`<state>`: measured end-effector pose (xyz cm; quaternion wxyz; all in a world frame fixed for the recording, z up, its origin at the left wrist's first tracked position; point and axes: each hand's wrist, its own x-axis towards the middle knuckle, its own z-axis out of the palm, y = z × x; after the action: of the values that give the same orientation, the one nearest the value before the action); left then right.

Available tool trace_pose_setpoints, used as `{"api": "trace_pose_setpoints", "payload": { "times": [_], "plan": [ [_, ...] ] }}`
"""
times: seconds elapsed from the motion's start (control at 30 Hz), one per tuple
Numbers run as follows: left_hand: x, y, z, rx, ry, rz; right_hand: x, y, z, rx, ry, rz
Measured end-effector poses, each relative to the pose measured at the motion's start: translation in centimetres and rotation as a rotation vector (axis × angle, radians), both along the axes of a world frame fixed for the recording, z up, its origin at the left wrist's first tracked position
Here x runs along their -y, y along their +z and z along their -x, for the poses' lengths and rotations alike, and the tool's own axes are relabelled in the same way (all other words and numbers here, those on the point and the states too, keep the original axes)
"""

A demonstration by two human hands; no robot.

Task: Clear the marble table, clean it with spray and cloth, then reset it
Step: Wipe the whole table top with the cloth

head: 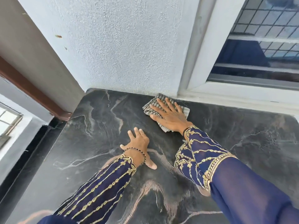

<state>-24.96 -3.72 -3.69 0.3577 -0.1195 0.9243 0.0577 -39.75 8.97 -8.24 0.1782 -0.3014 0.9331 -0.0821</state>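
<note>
The dark marble table point(90, 143) with pale and pinkish veins fills the lower view, and nothing stands on it. A folded grey checked cloth point(154, 104) lies at the table's far edge, close to the wall. My right hand point(169, 116) presses flat on the cloth with straight, spread fingers. My left hand point(137, 144) rests palm down on the bare marble nearer to me, fingers spread, holding nothing. Both arms wear dark blue sleeves with gold embroidery. No spray bottle is in view.
A white textured wall point(121, 46) rises directly behind the table. A white-framed window point(258, 50) with a grille sits at the back right, its sill along the table's edge. At the left, the table edge drops beside a brown beam point(32, 92).
</note>
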Motion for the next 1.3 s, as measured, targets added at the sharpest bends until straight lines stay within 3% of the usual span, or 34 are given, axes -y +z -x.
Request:
{"api": "trace_pose_setpoints", "payload": {
  "times": [0.23,0.5,0.63,0.87,1.03,1.17,1.3],
  "plan": [
    [-0.4,0.0,0.9,0.053,-0.041,0.055,-3.5,0.2,0.1,-0.021,-0.033,0.01],
    [-0.4,-0.7,1.3,0.07,-0.124,0.155,-12.5,-0.4,0.5,-0.008,-0.24,-0.029],
    [-0.5,-1.0,1.6,0.064,-0.218,0.212,-12.7,-0.9,-0.7,0.003,-0.288,-0.051],
    [-0.8,-0.1,0.8,0.002,-0.118,0.153,-12.3,-1.4,-7.6,-0.05,-0.192,-0.027],
    [-0.3,0.7,-2.8,-0.261,-0.002,-0.088,-11.5,-1.0,-15.3,-0.11,-0.132,-0.023],
    [-1.0,-1.0,-11.0,-0.605,-0.093,-0.184,-11.0,-1.1,-22.8,-0.121,-0.094,-0.008],
    [-2.0,-1.7,-19.4,-0.744,-0.087,-0.3,-10.7,-1.0,-30.4,-0.119,-0.043,0.004]
  ]
}}
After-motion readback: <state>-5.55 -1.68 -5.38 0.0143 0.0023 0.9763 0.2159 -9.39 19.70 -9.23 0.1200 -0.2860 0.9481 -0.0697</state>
